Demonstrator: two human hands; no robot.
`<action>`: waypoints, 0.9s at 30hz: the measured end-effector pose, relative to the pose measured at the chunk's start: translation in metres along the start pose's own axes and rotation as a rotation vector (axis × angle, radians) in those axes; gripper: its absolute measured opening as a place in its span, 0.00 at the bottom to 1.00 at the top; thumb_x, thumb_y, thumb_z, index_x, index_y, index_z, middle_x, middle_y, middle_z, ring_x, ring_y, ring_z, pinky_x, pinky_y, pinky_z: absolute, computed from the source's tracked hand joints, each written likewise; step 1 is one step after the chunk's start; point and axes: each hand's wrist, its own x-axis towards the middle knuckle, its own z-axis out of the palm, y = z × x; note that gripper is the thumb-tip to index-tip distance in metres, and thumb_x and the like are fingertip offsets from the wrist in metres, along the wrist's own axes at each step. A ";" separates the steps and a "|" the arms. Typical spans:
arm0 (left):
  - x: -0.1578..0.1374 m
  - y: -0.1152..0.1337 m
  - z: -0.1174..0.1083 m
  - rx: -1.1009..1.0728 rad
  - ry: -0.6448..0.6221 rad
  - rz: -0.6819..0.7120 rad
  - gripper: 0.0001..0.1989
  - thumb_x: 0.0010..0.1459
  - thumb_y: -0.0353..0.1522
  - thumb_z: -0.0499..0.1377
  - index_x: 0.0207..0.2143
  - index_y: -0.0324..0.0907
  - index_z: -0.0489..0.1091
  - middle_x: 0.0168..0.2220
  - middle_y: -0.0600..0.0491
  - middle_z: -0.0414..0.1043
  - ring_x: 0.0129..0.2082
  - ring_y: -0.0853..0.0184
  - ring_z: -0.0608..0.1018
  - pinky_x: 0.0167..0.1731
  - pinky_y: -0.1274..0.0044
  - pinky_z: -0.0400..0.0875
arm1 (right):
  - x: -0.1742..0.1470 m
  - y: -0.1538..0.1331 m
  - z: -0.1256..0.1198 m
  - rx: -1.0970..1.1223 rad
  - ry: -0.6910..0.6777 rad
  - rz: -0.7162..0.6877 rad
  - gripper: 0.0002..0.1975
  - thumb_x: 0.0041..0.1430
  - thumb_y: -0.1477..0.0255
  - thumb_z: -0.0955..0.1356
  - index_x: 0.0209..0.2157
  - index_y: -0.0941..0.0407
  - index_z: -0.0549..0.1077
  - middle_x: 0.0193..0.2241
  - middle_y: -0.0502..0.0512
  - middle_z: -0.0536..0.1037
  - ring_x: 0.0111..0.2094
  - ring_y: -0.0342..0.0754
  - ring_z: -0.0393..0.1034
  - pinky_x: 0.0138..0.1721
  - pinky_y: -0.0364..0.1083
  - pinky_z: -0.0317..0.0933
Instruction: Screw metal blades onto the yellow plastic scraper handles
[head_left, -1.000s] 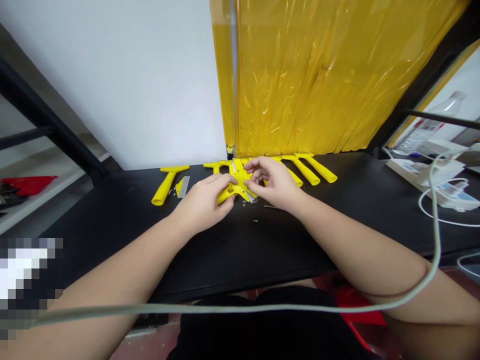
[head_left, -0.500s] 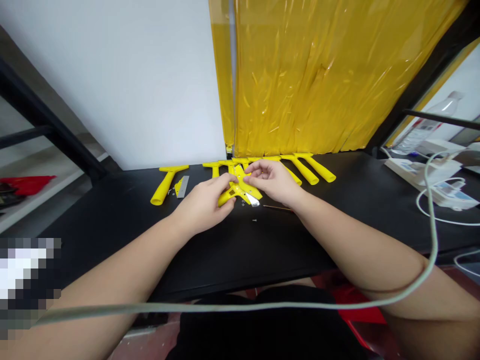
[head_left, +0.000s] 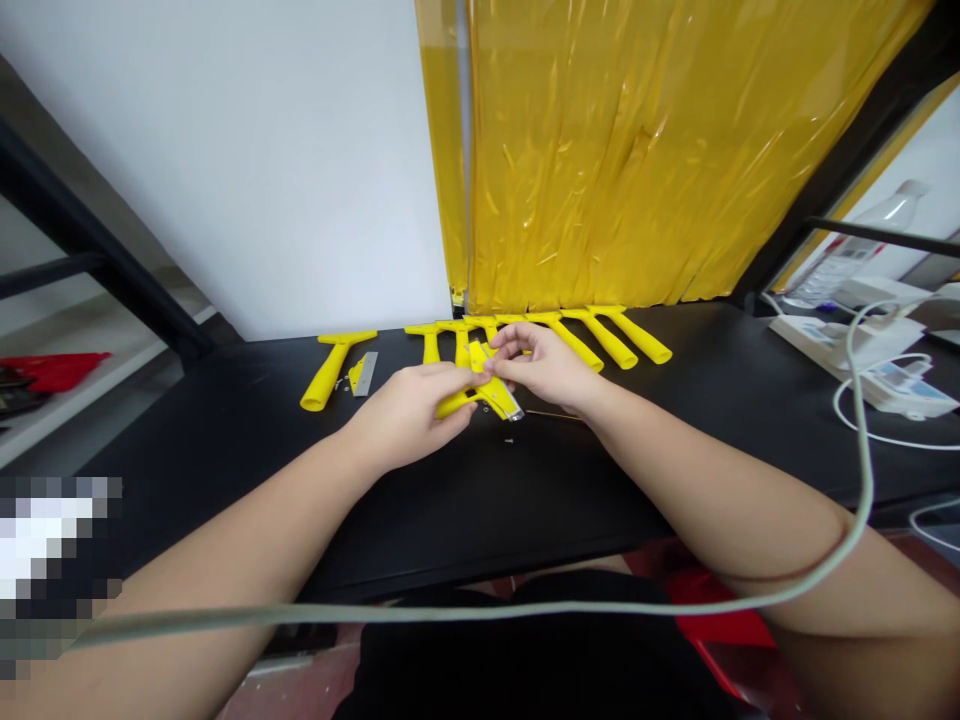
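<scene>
My left hand (head_left: 416, 410) is closed around a yellow scraper handle (head_left: 455, 402), thumb pressed on its head. A yellow cover plate (head_left: 496, 395) lies over that head, with a strip of metal blade showing at its near end. My right hand (head_left: 546, 362) pinches the cover plate from the other side, fingertips meeting my left thumb. Just below the head, a small nut (head_left: 486, 409) and a screw (head_left: 509, 441) lie on the black table. A thin screwdriver-like rod (head_left: 551, 415) rests partly under my right wrist.
Several yellow handles (head_left: 616, 342) line the back of the black table (head_left: 420, 530). Another handle (head_left: 324, 378) stands apart at left, beside a blade with a yellow plate (head_left: 365, 374). A pale cable (head_left: 570, 609) crosses in front of my forearms. Power strips (head_left: 862, 365) sit at right.
The yellow cover plate and blade have come down onto the scraper head, which they now cover. My left thumb has moved right onto the plate, against my right fingertips.
</scene>
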 end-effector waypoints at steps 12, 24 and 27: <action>0.000 -0.003 0.000 0.001 -0.011 0.043 0.18 0.68 0.31 0.58 0.58 0.42 0.75 0.47 0.46 0.75 0.43 0.62 0.79 0.45 0.70 0.77 | -0.002 -0.008 -0.008 0.029 -0.073 0.179 0.06 0.63 0.82 0.73 0.39 0.61 0.74 0.22 0.48 0.77 0.21 0.42 0.75 0.26 0.41 0.76; 0.000 -0.004 -0.001 0.022 0.043 0.059 0.17 0.68 0.30 0.58 0.58 0.42 0.75 0.56 0.44 0.71 0.52 0.59 0.80 0.51 0.67 0.79 | -0.005 -0.015 -0.016 0.133 -0.144 0.276 0.09 0.60 0.88 0.70 0.36 0.60 0.74 0.25 0.51 0.80 0.25 0.42 0.78 0.30 0.40 0.78; 0.000 -0.005 -0.001 0.031 0.046 0.061 0.18 0.68 0.30 0.58 0.58 0.42 0.75 0.58 0.43 0.71 0.53 0.58 0.80 0.53 0.65 0.80 | -0.005 -0.016 -0.014 0.113 -0.114 0.269 0.10 0.60 0.89 0.69 0.34 0.60 0.73 0.23 0.49 0.78 0.24 0.41 0.77 0.28 0.39 0.77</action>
